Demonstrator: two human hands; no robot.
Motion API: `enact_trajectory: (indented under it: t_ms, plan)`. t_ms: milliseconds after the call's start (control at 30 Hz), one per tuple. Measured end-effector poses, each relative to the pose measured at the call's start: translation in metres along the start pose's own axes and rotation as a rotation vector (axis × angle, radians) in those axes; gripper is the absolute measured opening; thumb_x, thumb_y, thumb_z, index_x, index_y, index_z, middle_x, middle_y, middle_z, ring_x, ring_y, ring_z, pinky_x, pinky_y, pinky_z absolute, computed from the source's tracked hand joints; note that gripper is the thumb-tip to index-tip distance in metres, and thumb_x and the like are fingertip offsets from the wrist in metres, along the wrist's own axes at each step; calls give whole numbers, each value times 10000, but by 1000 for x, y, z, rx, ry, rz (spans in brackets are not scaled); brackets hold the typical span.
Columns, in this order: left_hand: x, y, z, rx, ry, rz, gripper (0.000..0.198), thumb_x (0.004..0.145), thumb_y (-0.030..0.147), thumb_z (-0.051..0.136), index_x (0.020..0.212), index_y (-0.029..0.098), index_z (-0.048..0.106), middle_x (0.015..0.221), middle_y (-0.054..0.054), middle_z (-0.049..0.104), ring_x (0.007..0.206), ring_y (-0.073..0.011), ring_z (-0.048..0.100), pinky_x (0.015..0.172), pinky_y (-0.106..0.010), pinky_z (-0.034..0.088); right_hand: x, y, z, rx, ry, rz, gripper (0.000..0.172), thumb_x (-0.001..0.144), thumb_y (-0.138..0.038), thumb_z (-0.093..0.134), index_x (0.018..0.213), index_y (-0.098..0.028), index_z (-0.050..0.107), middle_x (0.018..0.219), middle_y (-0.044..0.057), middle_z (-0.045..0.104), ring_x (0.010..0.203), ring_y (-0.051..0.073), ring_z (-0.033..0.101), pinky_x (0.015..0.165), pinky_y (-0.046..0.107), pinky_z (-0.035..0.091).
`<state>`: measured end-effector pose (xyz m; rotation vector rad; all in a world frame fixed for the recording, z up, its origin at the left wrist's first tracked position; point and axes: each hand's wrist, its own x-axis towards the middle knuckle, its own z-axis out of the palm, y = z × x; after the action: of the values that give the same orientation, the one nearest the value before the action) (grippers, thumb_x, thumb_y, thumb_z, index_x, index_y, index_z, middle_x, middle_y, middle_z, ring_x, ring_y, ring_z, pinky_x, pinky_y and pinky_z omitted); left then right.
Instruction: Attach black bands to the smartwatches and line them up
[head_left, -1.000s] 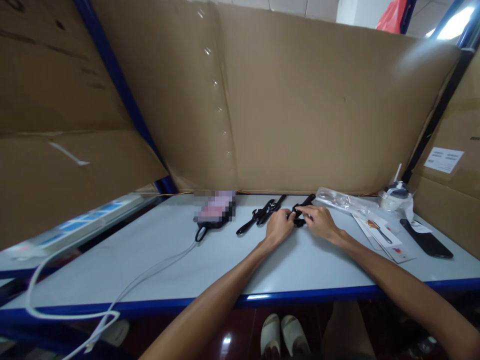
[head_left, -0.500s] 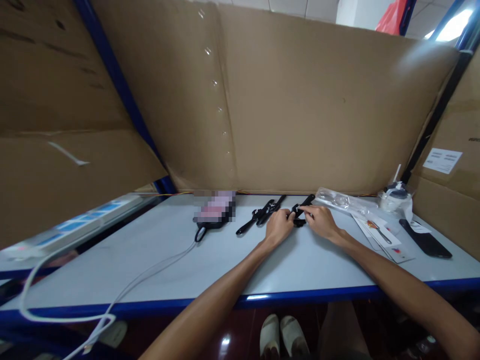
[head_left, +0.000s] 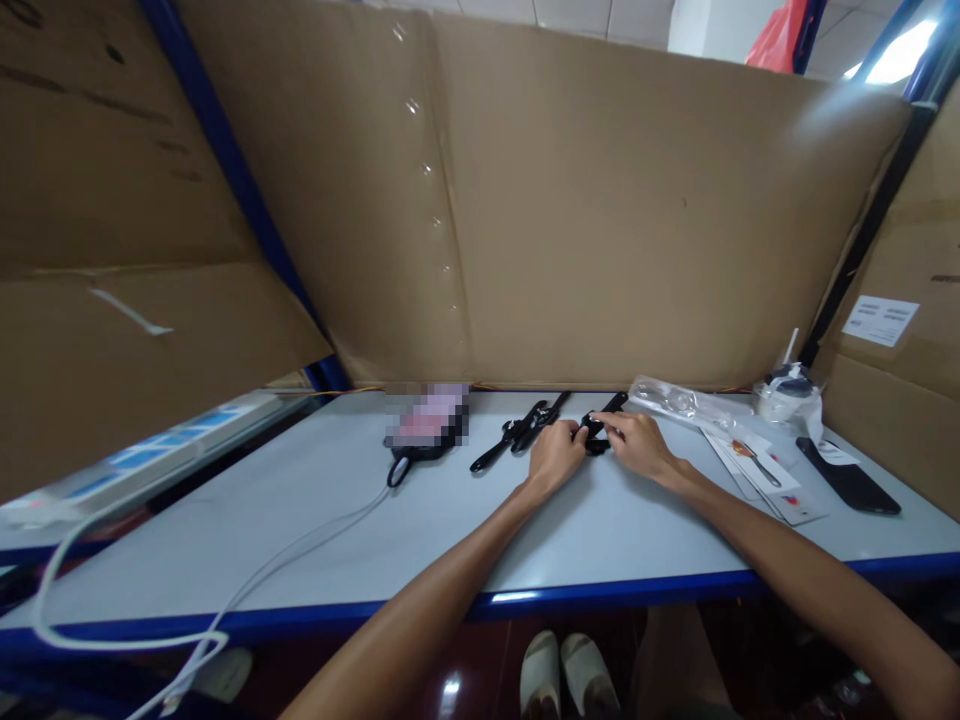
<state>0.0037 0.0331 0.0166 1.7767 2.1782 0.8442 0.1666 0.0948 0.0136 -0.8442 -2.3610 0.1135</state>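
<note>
Toward the back of the table, my left hand [head_left: 556, 455] is closed around the near part of a black spokeshave [head_left: 615, 402] with a long handle. The fingertips of my right hand [head_left: 639, 442] press together at its middle, on a small silvery part, perhaps a screw. The fingers partly hide this middle section. Just left of my hands lie two similar black spokeshaves [head_left: 495, 455], side by side and slanted, with silvery fittings at their centres.
A phone-like device [head_left: 427, 425] with a white cable [head_left: 300, 540] lies to the left. On the right are clear plastic packaging [head_left: 675, 398], printed cards [head_left: 757, 470], a black flat blade-like item [head_left: 851, 480] and a bagged white container [head_left: 787, 400]. Cardboard walls [head_left: 570, 200] surround the table; a power strip [head_left: 165, 440] runs along the left.
The view has shifted very slightly. Both hands stay at the same spokeshave, and my right fingertips have moved only a little at its middle.
</note>
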Motion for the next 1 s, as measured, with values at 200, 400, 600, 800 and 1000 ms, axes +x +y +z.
enact_trajectory:
  t_ms: [200,400,600,800,1000]
  plan:
    - [0,0,1,13,-7,-8,325,982,344,489,948,174,764,974,-140,779,928,-246,705,717,-284,412,-1,0,-1,-43,-35,-2,408,912,-74,531,1195,-242,772,1083,57,784,953,212,721,835,290,511]
    - [1,-1,1,20,-6,-21,323,983,349,494,916,178,760,964,-143,778,928,-248,707,713,-284,408,-1,-3,-3,-18,-45,-21,428,927,-83,519,1243,-260,747,1102,37,782,978,200,715,843,273,497]
    - [1,-2,2,25,-9,-22,315,980,341,497,944,170,759,973,-148,779,942,-255,707,710,-289,402,-1,-5,-5,-84,-53,46,430,920,-90,521,1261,-242,736,1099,56,782,954,213,717,809,277,488]
    - [1,-2,2,42,-15,-15,333,987,352,481,929,170,755,985,-151,779,951,-255,706,707,-292,398,-1,-7,-6,-71,-112,-5,376,911,-75,522,1097,-246,801,1042,43,784,936,194,710,813,263,477]
    - [0,0,-1,50,-10,-15,335,989,346,466,921,182,750,956,-144,779,957,-260,707,697,-295,391,0,-1,-4,-79,-41,58,438,919,-87,512,1276,-223,726,1145,73,771,993,221,711,849,283,492]
